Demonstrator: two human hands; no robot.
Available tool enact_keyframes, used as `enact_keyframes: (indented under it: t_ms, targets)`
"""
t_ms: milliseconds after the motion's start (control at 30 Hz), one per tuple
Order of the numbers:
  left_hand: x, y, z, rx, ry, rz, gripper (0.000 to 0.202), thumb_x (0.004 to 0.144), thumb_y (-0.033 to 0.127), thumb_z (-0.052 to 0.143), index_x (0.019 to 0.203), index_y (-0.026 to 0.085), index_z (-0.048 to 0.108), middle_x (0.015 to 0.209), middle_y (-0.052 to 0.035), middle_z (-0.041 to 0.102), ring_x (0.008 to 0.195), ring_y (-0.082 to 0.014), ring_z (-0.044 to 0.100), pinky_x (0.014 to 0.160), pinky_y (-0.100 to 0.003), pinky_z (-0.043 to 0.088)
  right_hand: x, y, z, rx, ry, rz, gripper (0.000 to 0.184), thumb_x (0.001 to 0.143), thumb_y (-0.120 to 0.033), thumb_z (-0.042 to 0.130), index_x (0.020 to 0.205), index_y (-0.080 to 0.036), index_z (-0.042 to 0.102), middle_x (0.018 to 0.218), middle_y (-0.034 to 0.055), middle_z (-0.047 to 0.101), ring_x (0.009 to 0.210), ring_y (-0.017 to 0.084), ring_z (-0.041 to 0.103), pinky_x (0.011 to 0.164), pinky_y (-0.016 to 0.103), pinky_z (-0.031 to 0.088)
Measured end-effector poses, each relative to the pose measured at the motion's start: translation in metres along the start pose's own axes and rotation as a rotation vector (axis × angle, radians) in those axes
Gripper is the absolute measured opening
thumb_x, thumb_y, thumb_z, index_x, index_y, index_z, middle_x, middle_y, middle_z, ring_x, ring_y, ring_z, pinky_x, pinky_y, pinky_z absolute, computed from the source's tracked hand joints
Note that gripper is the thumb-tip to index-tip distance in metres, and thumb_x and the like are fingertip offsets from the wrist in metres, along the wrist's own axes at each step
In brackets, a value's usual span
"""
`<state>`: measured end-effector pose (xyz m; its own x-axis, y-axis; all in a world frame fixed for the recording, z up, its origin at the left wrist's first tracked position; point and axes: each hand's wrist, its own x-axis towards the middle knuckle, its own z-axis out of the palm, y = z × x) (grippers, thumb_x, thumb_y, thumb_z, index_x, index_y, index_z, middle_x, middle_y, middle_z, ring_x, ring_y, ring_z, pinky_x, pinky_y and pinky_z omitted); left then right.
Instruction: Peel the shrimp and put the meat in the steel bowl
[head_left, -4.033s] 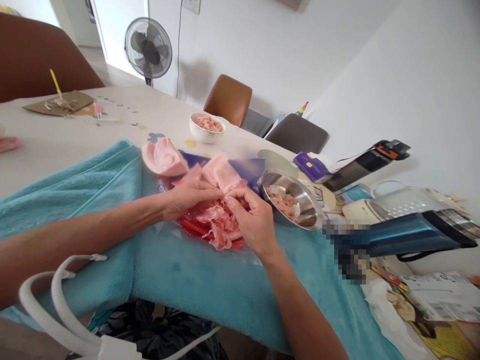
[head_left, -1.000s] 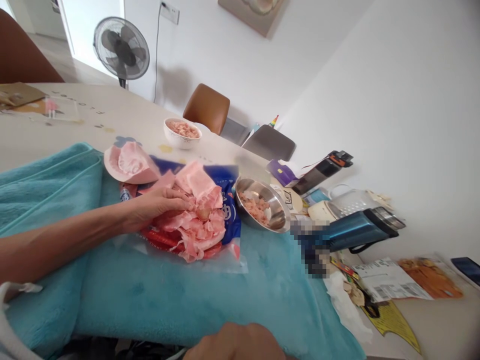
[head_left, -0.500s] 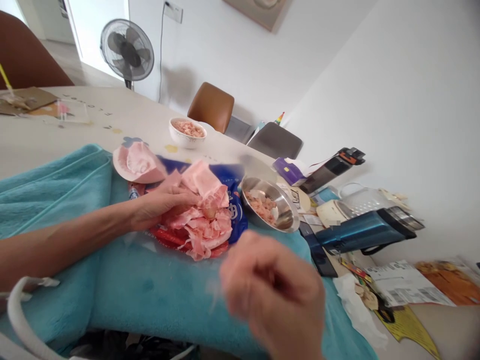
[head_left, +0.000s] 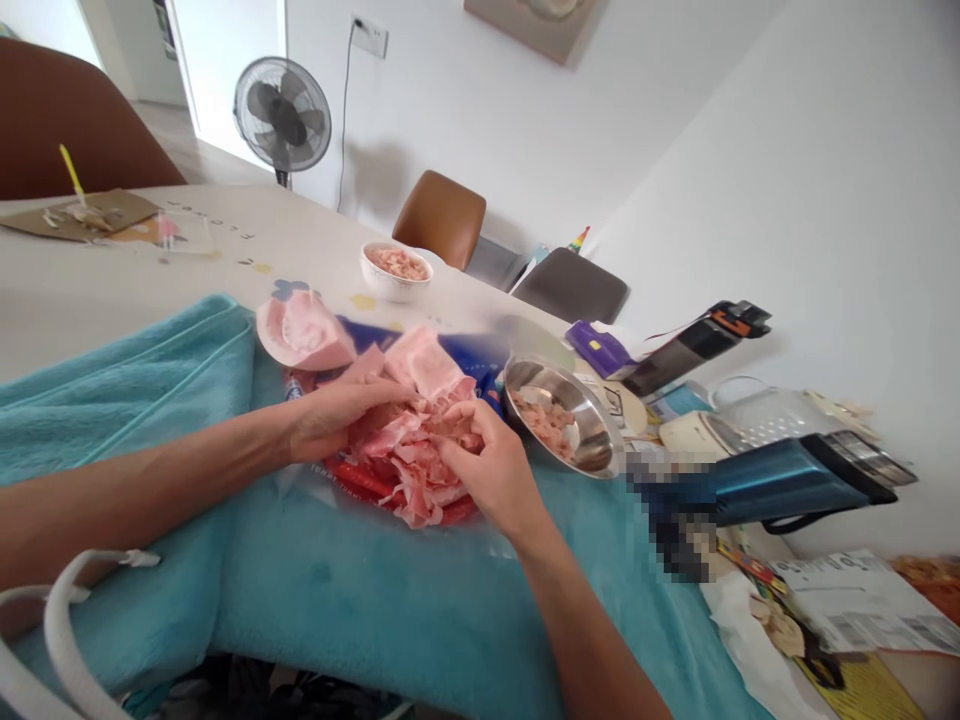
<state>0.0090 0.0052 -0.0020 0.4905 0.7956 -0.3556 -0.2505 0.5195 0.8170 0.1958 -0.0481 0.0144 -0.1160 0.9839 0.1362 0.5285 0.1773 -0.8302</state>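
Observation:
A heap of pink sliced meat [head_left: 420, 455] lies on a blue and red plastic bag [head_left: 480, 362] spread over a teal towel [head_left: 390, 590]. My left hand [head_left: 330, 415] rests on the left side of the heap, fingers curled and pressing on the slices. My right hand [head_left: 487, 465] is on the heap's right side, its fingertips pinched on a meat slice. A larger pink lump of meat [head_left: 304, 330] sits at the bag's far left corner. Just right of my right hand stands a steel bowl [head_left: 600, 455] with small meat pieces in it.
A white bowl [head_left: 394, 285] of meat pieces stands farther back on the white table [head_left: 112, 290]. A blue flask [head_left: 780, 480], a black bottle [head_left: 694, 345], a colander, papers and packets crowd the right side. Brown chairs [head_left: 439, 215] and a fan [head_left: 283, 108] stand behind.
My right hand, off the heap a second ago and raised blurred near the camera half a second ago, has returned to the meat. My left hand stayed on the heap.

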Motion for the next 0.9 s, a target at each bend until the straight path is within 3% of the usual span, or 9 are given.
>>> enact_keyframes:
  t_ms: [100, 233, 367, 467, 567, 667, 767, 900]
  targets:
    - [0.001, 0.000, -0.001, 0.008, 0.021, 0.011, 0.017, 0.069, 0.028, 0.078, 0.073, 0.015, 0.069, 0.064, -0.0046, 0.069, 0.060, -0.0159, 0.065, 0.051, -0.023, 0.047, -0.001, -0.001, 0.001, -0.009, -0.001, -0.014, 0.010, 0.074, -0.016, 0.053, 0.075, -0.020, 0.062, 0.061, -0.0064, 0.054, 0.050, 0.008, 0.041, 0.051, 0.020, 0.035]
    - [0.001, 0.000, -0.001, 0.009, 0.030, 0.028, 0.016, 0.069, 0.028, 0.078, 0.076, 0.016, 0.070, 0.066, -0.0044, 0.070, 0.061, -0.0158, 0.066, 0.051, -0.023, 0.047, -0.002, -0.002, 0.001, -0.013, -0.007, -0.099, 0.020, 0.075, -0.014, 0.048, 0.068, -0.019, 0.067, 0.067, -0.0019, 0.063, 0.060, 0.011, 0.052, 0.058, 0.023, 0.039]
    - [0.001, -0.001, -0.001, -0.002, 0.036, 0.026, 0.018, 0.068, 0.027, 0.080, 0.080, 0.016, 0.071, 0.073, -0.0059, 0.072, 0.065, -0.0160, 0.067, 0.052, -0.022, 0.049, -0.002, 0.001, 0.001, -0.015, -0.001, -0.080, 0.034, 0.083, -0.025, 0.054, 0.051, -0.018, 0.060, 0.052, -0.0027, 0.051, 0.054, 0.011, 0.047, 0.055, 0.024, 0.037]
    - [0.002, -0.002, -0.003, -0.002, 0.026, 0.038, 0.020, 0.069, 0.028, 0.080, 0.082, 0.015, 0.072, 0.079, -0.0073, 0.074, 0.068, -0.0168, 0.069, 0.055, -0.023, 0.052, -0.002, 0.006, 0.003, 0.043, -0.009, -0.024, 0.019, 0.083, -0.027, 0.058, 0.079, -0.021, 0.075, 0.065, -0.0015, 0.064, 0.064, 0.014, 0.058, 0.063, 0.025, 0.045]
    - [0.001, -0.002, -0.002, 0.003, -0.002, 0.037, 0.022, 0.071, 0.031, 0.079, 0.085, 0.015, 0.072, 0.084, -0.0078, 0.075, 0.071, -0.0174, 0.070, 0.060, -0.025, 0.055, -0.002, 0.008, 0.005, 0.094, -0.022, 0.034, 0.036, 0.078, -0.027, 0.064, 0.113, -0.024, 0.070, 0.084, 0.0007, 0.072, 0.076, 0.017, 0.065, 0.072, 0.029, 0.050]
    - [-0.001, 0.000, 0.001, 0.006, -0.013, 0.039, 0.023, 0.071, 0.031, 0.080, 0.085, 0.015, 0.073, 0.085, -0.0082, 0.075, 0.072, -0.0174, 0.070, 0.062, -0.025, 0.057, -0.002, 0.007, 0.004, 0.082, 0.048, 0.027, 0.027, 0.079, -0.030, 0.064, 0.103, -0.020, 0.073, 0.086, 0.0023, 0.073, 0.078, 0.018, 0.066, 0.074, 0.030, 0.051]
    - [-0.003, 0.003, 0.004, 0.003, 0.013, 0.034, 0.025, 0.071, 0.032, 0.080, 0.088, 0.015, 0.073, 0.090, -0.0088, 0.076, 0.079, -0.0182, 0.071, 0.067, -0.025, 0.058, 0.000, 0.008, 0.000, 0.094, 0.158, -0.001, 0.023, 0.085, -0.036, 0.058, 0.083, -0.018, 0.073, 0.073, 0.0013, 0.068, 0.069, 0.015, 0.062, 0.069, 0.028, 0.050]
    - [-0.004, 0.002, 0.005, 0.002, 0.008, 0.028, 0.023, 0.073, 0.031, 0.079, 0.089, 0.015, 0.074, 0.092, -0.0087, 0.076, 0.081, -0.0188, 0.072, 0.069, -0.026, 0.059, 0.002, 0.012, 0.000, 0.254, 0.186, 0.032, 0.027, 0.087, -0.042, 0.056, 0.085, -0.017, 0.069, 0.054, -0.0051, 0.049, 0.047, 0.009, 0.045, 0.052, 0.024, 0.043]
